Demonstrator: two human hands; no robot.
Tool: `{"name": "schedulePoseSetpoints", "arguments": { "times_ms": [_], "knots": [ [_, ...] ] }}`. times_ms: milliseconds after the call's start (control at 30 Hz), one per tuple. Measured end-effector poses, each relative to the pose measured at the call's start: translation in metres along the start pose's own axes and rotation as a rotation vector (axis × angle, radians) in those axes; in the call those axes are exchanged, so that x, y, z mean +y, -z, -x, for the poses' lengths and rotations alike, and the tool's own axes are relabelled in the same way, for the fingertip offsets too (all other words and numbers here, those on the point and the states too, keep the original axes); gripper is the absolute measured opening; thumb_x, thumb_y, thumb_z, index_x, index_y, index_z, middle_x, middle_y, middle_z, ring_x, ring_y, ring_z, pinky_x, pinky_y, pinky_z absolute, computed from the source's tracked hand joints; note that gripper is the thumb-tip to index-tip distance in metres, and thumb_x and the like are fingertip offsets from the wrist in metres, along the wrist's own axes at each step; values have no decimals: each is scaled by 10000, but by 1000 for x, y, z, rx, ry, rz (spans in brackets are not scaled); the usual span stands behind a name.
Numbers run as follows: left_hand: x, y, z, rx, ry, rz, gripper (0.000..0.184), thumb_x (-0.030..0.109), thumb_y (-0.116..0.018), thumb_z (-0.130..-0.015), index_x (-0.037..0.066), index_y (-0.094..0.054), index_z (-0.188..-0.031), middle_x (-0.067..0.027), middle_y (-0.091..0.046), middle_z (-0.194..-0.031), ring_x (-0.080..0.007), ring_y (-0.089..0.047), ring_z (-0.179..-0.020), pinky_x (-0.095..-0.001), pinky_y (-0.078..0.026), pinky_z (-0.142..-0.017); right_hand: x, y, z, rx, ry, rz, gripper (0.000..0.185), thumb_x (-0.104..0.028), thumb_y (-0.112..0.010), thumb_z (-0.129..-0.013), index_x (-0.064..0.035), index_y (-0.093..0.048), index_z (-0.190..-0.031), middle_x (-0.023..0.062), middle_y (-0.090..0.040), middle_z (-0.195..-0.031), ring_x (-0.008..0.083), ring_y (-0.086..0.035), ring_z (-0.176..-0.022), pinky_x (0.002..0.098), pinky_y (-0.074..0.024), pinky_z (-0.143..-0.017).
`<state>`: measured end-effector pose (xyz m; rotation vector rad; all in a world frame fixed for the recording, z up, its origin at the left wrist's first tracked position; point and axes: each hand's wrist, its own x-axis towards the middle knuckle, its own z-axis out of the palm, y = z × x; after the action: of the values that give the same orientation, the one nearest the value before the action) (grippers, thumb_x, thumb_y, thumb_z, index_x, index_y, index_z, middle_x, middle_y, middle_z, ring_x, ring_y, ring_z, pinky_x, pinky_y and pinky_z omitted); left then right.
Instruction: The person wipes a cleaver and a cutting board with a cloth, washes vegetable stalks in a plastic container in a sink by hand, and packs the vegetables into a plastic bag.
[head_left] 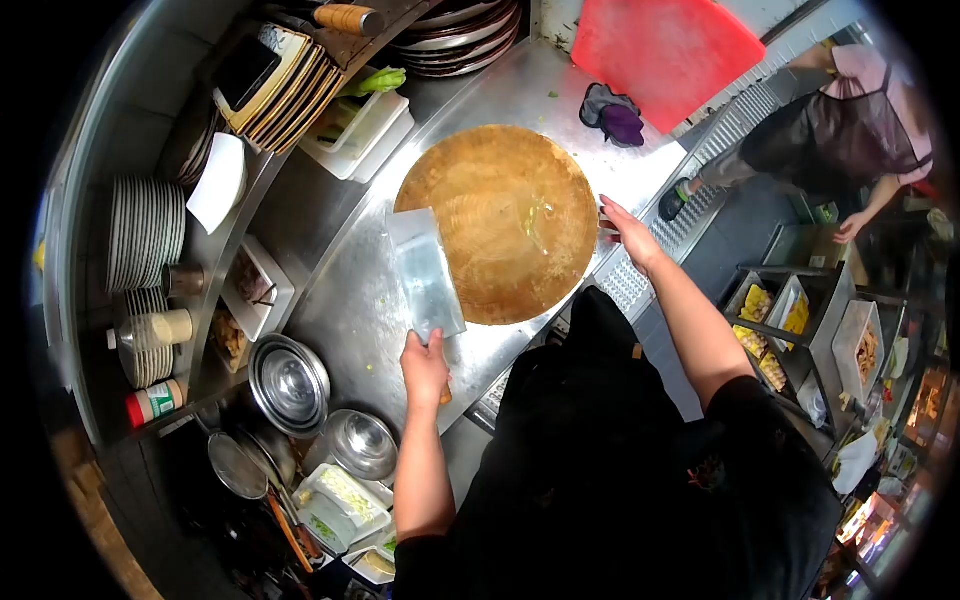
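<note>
A broad cleaver [425, 272] is gripped in my left hand [426, 370], its blade lying over the left edge of a round wooden chopping board [497, 220]. Small green scraps show on the board's right part. My right hand [628, 232] is at the board's right edge, fingers spread and holding nothing. The board rests on a steel counter [350, 290]. Beyond it on the counter lies a grey and purple cloth [612, 115].
A red board [665, 55] leans at the top. Steel bowls [289, 384] and a container of chopped greens [342, 505] sit lower left. Stacked plates [146, 235] fill the left shelf. A co-worker [850, 130] stands at the upper right, near food trays [857, 345].
</note>
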<state>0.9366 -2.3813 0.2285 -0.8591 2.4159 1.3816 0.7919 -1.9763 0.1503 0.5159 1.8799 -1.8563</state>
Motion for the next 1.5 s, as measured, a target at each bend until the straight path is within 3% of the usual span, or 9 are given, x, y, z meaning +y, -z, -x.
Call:
{"name": "schedulePoseSetpoints", "arguments": {
  "times_ms": [233, 400, 600, 733, 867, 1000, 1267, 1367, 1500],
  "knots": [
    [-15, 8, 25, 89, 73, -23, 299, 207, -637, -989, -24, -496, -863, -144, -590, -588, -218, -570, -414, -382, -445, -386, -15, -30, 5, -84, -72, 30, 515, -361, -404, -1076, -150, -397, -1545, -12, -550, -1426, 139, -516, -1225, 315, -411, -988],
    [-24, 10, 43, 134, 104, 0, 278, 201, -634, -991, -22, -512, -877, -151, -599, -588, -231, -578, -418, -385, -448, -401, 11, -56, 27, -206, -69, -176, 579, -400, -372, -1082, -29, -362, -1527, 109, -478, -1483, 249, -531, -1267, 378, -462, -1053],
    [-71, -6, 56, 308, -27, -71, 266, 207, -617, -1001, -21, -519, -904, -136, -591, -589, -205, -558, -408, -368, -429, -385, 33, -72, 44, -322, -161, -161, 606, -433, -367, -1078, -76, -307, -1564, 122, -367, -1575, 254, -427, -1385, 386, -358, -1151],
    [-30, -28, 85, 260, 257, 275, 269, 222, -593, -1019, -23, -497, -961, -79, -548, -566, -149, -504, -390, -334, -391, -363, 14, -43, 45, -398, -93, 70, 624, -447, -379, -1073, -54, -320, -1555, 131, -385, -1566, 258, -387, -1429, 384, -321, -1175],
    [-22, -70, 98, 323, 260, 363, 265, 221, -592, -1020, -17, -489, -962, -68, -545, -569, -137, -486, -388, -324, -391, -364, 14, 9, 16, -293, -53, 91, 677, -496, -419, -1049, -36, -347, -1540, 156, -407, -1550, 267, -430, -1396, 378, -337, -1162],
    [1, -101, 107, 347, 216, 123, 315, 235, -622, -997, -31, -487, -894, -180, -580, -574, -285, -600, -429, -412, -466, -432, 9, 62, -15, -249, -48, 112, 683, -493, -443, -1036, -26, -367, -1528, 169, -421, -1538, 273, -448, -1382, 387, -349, -1151],
    [28, -124, 117, 433, 388, 300, 241, 213, -604, -1009, -20, -544, -1014, -144, -601, -589, -223, -572, -405, -378, -452, -404, -6, 133, -53, -122, 51, 129, 686, -480, -435, -1042, 53, -408, -1474, 201, -530, -1424, 278, -521, -1306, 386, -390, -1116],
    [44, -166, 117, 530, 95, 145, 235, 210, -598, -1012, -19, -544, -1022, -138, -602, -593, -206, -568, -407, -366, -448, -396, -13, 156, -67, -88, 37, 136, 660, -455, -435, -1048, 51, -413, -1471, 203, -536, -1417, 279, -532, -1296, 385, -394, -1116],
    [76, -159, 119, 373, 393, 237, 239, 202, -601, -1009, -27, -548, -1050, -134, -601, -591, -199, -568, -415, -372, -452, -404, -22, 173, -82, -112, 44, 163, 647, -443, -442, -1048, 50, -419, -1467, 202, -544, -1409, 279, -539, -1291, 385, -396, -1118]
  ]
}}
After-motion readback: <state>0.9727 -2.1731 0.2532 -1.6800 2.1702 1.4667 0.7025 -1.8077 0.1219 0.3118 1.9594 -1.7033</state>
